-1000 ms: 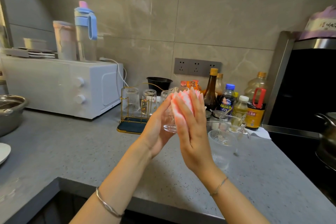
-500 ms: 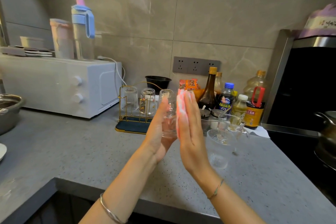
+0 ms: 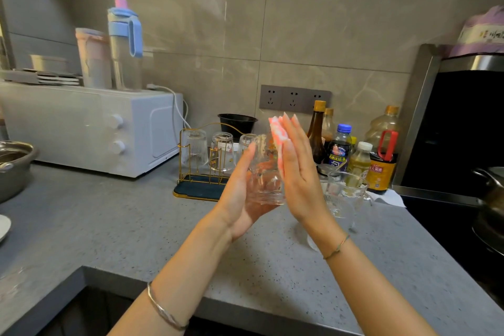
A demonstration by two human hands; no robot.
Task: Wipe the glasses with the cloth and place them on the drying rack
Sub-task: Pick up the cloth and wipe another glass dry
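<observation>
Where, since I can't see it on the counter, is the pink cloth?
Head view, centre: the cloth is pressed by the right hand against the right side of the glass, which rests against the left hand, in front of the drying rack.

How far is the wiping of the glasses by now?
Done: three glasses stand upside down on the rack. In hand: one glass is between the left hand and the cloth, pressed by the right hand. Left: at least two glasses wait on the counter, right of the hands.
</observation>
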